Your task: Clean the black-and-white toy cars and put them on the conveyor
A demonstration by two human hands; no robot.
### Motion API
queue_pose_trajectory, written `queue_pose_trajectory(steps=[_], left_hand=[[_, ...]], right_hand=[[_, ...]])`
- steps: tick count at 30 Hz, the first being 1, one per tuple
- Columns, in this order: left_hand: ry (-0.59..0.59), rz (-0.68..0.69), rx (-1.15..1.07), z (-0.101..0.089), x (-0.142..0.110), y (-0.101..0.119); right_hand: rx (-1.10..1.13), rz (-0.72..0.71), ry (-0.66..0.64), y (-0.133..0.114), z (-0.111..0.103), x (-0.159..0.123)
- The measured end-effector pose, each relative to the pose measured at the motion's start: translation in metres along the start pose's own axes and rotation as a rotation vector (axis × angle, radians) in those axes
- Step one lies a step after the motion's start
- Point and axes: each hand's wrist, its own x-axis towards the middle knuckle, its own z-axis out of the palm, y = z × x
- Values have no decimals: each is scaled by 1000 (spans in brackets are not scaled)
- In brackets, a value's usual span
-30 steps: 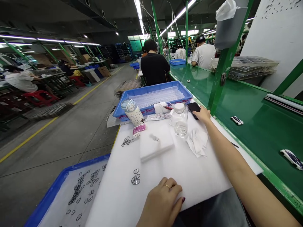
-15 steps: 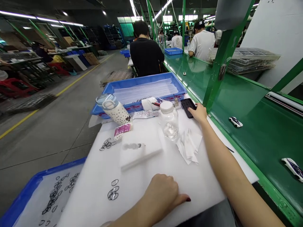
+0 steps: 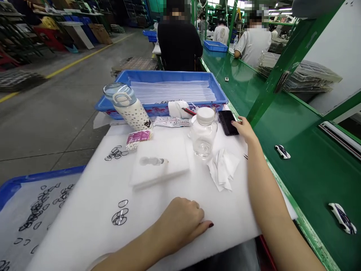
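My left hand (image 3: pixel 183 219) rests on the white foam sheet (image 3: pixel 152 241) near the front edge. Its fingers are curled under and the thumb sticks out to the right; nothing shows in it. At the far right of the sheet, my right hand (image 3: pixel 244 130) has its thumb on the edge of a dark phone (image 3: pixel 229 122) lying flat, its fingers apart. Left of the phone stands a clear jar (image 3: pixel 203 133) with a white lid. In front of that jar lies crumpled tissue (image 3: pixel 223 169). A small translucent bottle (image 3: pixel 152 161) lies on a white foam block (image 3: pixel 160 175).
Black rings (image 3: pixel 120 217) lie at the left. A dotted drink bottle (image 3: pixel 131 113) and cotton swabs (image 3: pixel 138 139) stand before a blue tray (image 3: pixel 158 75). On the right, white toy-car bodies (image 3: pixel 342 218) sit on a green belt (image 3: pixel 307 184). A person in black (image 3: pixel 179 45) sits ahead.
The camera view has tipped down. The phone's screen, earlier showing marks, is now dark. My right thumb has drawn back towards the phone's edge; my left hand stays on the foam sheet.
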Motion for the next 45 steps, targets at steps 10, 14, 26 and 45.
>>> queue_pose_trajectory(steps=[10, 14, 26, 45], left_hand=[[-58, 39, 105, -5, 2, 0], [-175, -18, 92, -9, 5, 2], [-274, -110, 21, -21, 10, 5], [-278, -85, 11, -20, 8, 0]], right_hand=[[129, 46, -17, -4, 0, 6], [52, 60, 52, -11, 14, 6], [126, 102, 108, -2, 10, 12], [88, 35, 22, 0, 16, 15]])
